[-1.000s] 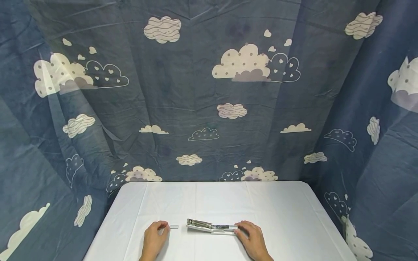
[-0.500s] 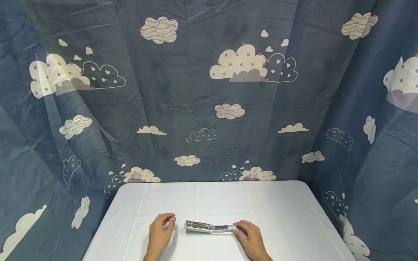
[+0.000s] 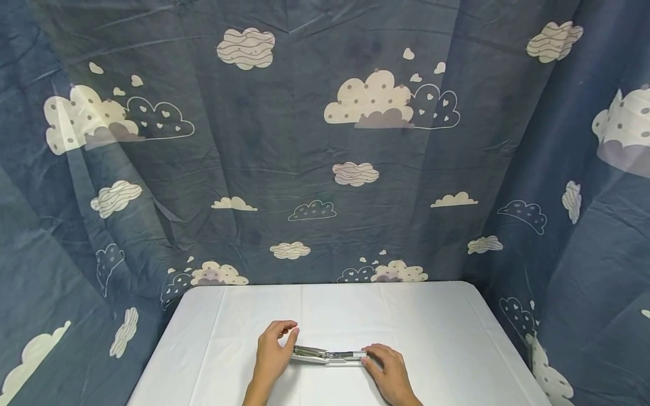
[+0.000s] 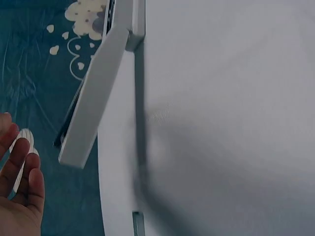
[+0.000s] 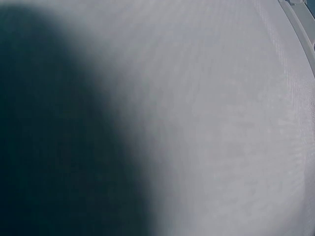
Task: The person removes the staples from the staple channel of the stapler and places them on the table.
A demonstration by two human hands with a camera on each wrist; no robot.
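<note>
A white stapler [image 3: 335,355] lies swung wide open on the table, its metal inner parts facing up. My right hand [image 3: 390,373] grips the right end between thumb and fingers. Beside the stapler's left end is my left hand [image 3: 271,351], thumb and fingers apart and loosely bent. In the left wrist view nothing shows in those fingers [image 4: 17,164], which are near the tip of the raised stapler arm [image 4: 93,108]. A small grey strip [image 4: 138,223], like a row of staples, lies on the cloth there; the left hand hides it in the head view.
A white cloth covers the table [image 3: 416,316]. Behind and on both sides hangs a dark blue curtain [image 3: 304,141] printed with clouds. The right wrist view shows mostly white cloth [image 5: 211,123] and a dark shadow.
My left hand has let go of the small strip and moved right and away from me, to the stapler's left end. The right hand keeps its hold on the stapler.
</note>
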